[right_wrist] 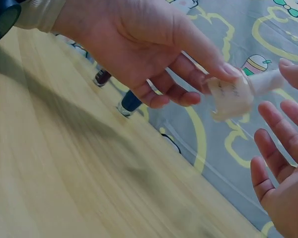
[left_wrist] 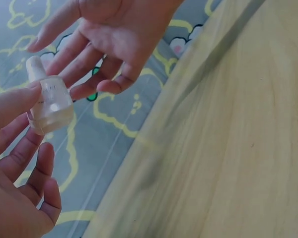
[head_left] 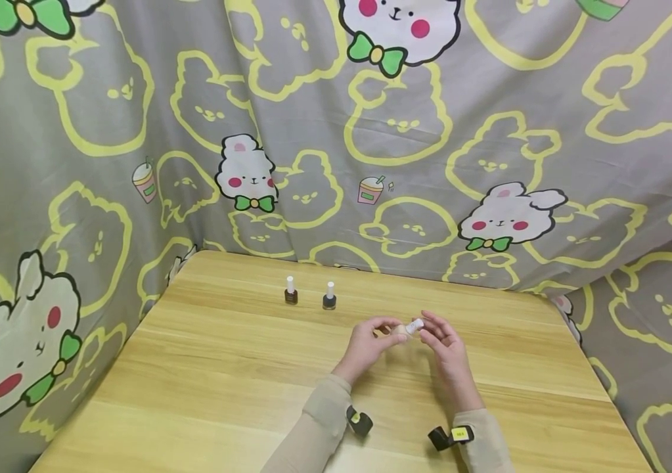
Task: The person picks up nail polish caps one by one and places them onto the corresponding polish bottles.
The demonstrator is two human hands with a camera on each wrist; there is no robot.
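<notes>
My left hand (head_left: 366, 343) pinches a small bottle of pale nail polish (left_wrist: 53, 105) between thumb and fingers, above the table. Its white cap (head_left: 415, 326) tilts up toward my right hand (head_left: 449, 349). Around the cap end, the right hand's fingers are spread and loosely bent, gripping nothing; in the right wrist view its thumb (right_wrist: 294, 75) comes close to the cap, and whether it touches cannot be told. Farther back stand two upright nail polish bottles with white caps, a dark red one (head_left: 291, 297) and a dark blue one (head_left: 329, 301).
The wooden table (head_left: 223, 381) spreads beneath both hands. A grey curtain (head_left: 312, 131) with yellow outlines and white cartoon animals hangs along its back and sides. Each wrist wears a black camera, the left one (head_left: 360, 422) and the right one (head_left: 450, 436).
</notes>
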